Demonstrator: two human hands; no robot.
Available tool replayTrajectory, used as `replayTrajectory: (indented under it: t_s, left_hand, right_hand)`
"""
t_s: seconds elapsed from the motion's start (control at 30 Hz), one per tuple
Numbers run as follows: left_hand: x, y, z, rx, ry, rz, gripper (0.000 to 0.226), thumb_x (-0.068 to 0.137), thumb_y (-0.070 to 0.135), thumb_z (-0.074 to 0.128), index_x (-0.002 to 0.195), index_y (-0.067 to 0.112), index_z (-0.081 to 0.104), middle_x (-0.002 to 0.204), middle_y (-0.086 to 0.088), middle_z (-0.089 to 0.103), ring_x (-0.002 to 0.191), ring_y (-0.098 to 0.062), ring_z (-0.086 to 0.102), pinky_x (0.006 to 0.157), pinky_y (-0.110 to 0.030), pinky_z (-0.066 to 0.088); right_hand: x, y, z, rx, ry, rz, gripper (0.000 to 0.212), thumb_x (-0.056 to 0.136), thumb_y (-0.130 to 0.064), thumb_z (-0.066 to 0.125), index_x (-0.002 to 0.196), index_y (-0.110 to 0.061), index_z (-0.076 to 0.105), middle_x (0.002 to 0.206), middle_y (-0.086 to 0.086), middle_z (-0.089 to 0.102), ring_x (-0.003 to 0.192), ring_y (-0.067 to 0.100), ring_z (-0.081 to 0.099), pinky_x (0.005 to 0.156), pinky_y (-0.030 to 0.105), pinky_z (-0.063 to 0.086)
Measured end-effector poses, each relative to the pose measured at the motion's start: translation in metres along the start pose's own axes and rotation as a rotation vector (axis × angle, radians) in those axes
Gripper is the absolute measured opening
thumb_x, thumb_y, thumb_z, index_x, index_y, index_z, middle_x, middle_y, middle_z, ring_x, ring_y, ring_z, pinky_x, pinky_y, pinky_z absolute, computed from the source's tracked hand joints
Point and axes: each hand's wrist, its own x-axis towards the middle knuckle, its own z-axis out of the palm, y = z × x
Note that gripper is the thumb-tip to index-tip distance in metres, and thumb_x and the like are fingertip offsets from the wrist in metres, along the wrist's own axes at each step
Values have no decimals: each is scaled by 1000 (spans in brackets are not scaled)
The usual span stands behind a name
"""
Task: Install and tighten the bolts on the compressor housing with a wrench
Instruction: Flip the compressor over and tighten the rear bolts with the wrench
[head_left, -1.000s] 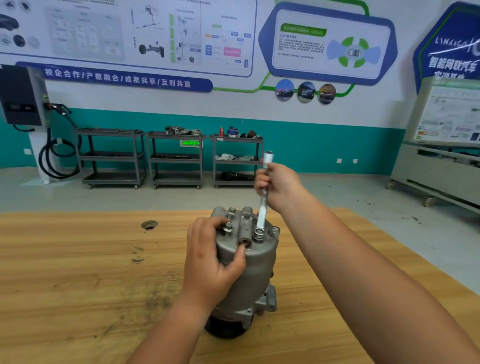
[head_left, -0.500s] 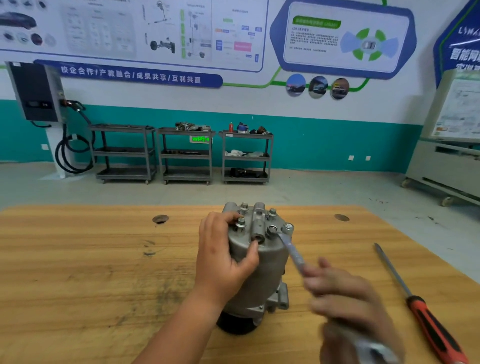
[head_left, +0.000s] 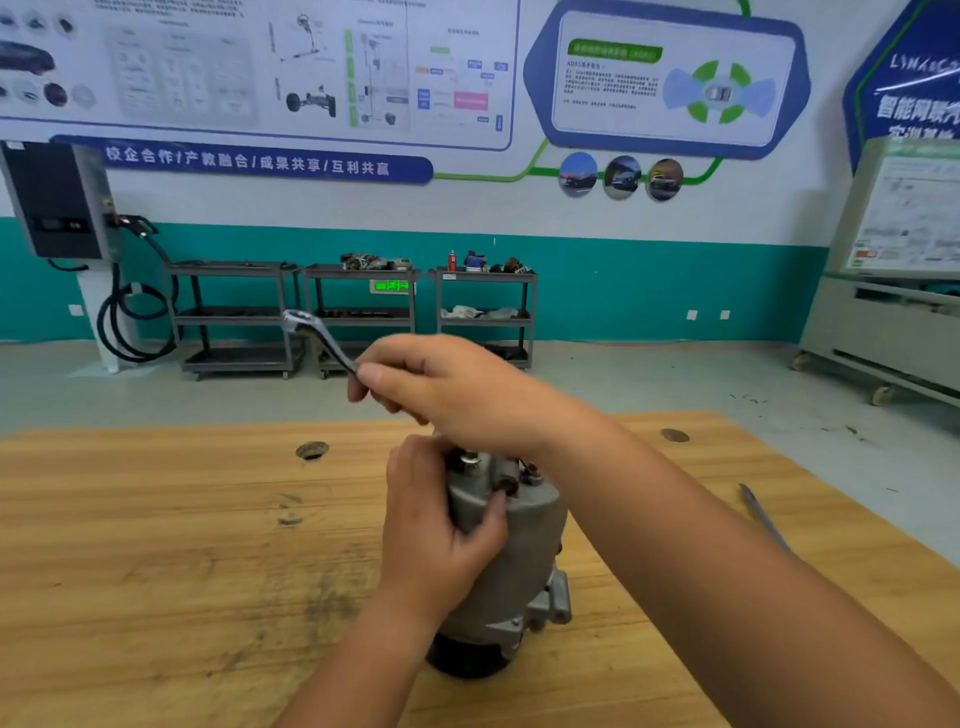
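Observation:
A grey metal compressor housing (head_left: 519, 551) stands upright on the wooden table (head_left: 156, 571). Bolts (head_left: 470, 460) stick up from its top face, partly hidden by my hands. My left hand (head_left: 436, 535) grips the housing's upper left side, thumb on the front. My right hand (head_left: 457, 389) is above the top face and holds a silver wrench (head_left: 317, 338). The wrench's free ring end points up and to the left; its other end is hidden under my hand.
A screwdriver shaft (head_left: 763, 519) lies on the table at the right, mostly behind my right forearm. Two round holes (head_left: 311, 449) are in the tabletop. Three metal carts (head_left: 363, 317) and a wall charger (head_left: 57, 202) stand far behind.
My right hand has swung the wrench from the near right side, around over the housing top, so its free end now points up-left. My left hand stays on the housing.

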Motion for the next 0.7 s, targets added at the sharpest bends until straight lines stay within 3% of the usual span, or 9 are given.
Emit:
replayTrajectory:
  t_s: [0.1,0.2,0.27,0.33,0.43,0.53,0.63,0.7]
  left_hand:
    - [0,1,0,9,19,34,53,74,41,51,106,-1,57,100,-16,56,95,-17,44,81,-17,34]
    - [-1,3,-1,10,44,89,50,75,39,52,105,0,56,96,-5,50,93,-13,41,85,-7,30]
    - [0,2,-2,2,47,98,49,75,39,52,104,0,56,96,-1,47,92,-12,40,86,-6,29]
    - [-1,1,-1,-4,50,103,48,75,39,52,104,1,56,95,1,46,91,-11,40,86,-6,29]
    - [-1,1,-2,-11,52,101,47,75,39,52,104,2,56,95,2,45,91,-10,39,85,-5,28]
    - [-2,1,-2,-20,49,90,48,75,39,52,104,2,55,95,3,44,91,-9,38,86,-4,28]
    - [-1,1,0,-13,62,103,46,75,39,52,105,4,54,96,4,44,92,-7,37,86,-3,27]
    - [-1,-1,1,-14,76,121,42,75,38,52,107,11,50,96,5,43,92,-6,36,87,-3,28]
  right_hand:
    - [24,14,-5,263,67,226,18,98,-17,46,89,-14,61,72,-4,54,60,5,49,58,15,46]
    - [35,34,-17,691,162,484,17,98,-7,44,91,-1,58,76,7,61,54,7,61,53,17,54]
    - [32,48,-25,947,282,577,14,98,-1,39,94,2,52,79,14,64,48,10,63,48,17,54]
    - [23,65,-31,1123,465,580,12,97,4,35,99,1,46,74,13,62,38,7,52,39,13,45]
    - [-2,93,-29,1417,835,484,17,97,5,27,90,-2,41,64,2,42,30,2,33,32,12,30]
    - [-44,107,-17,1564,1217,294,20,97,4,26,88,-8,39,67,0,39,33,4,33,36,14,35]
    - [-90,95,10,1377,1465,-28,24,93,4,29,90,-16,41,64,-2,47,45,8,42,51,18,47]
    - [-112,82,34,1152,1473,-268,21,91,-2,36,92,-21,46,68,-1,53,56,13,49,67,26,52]
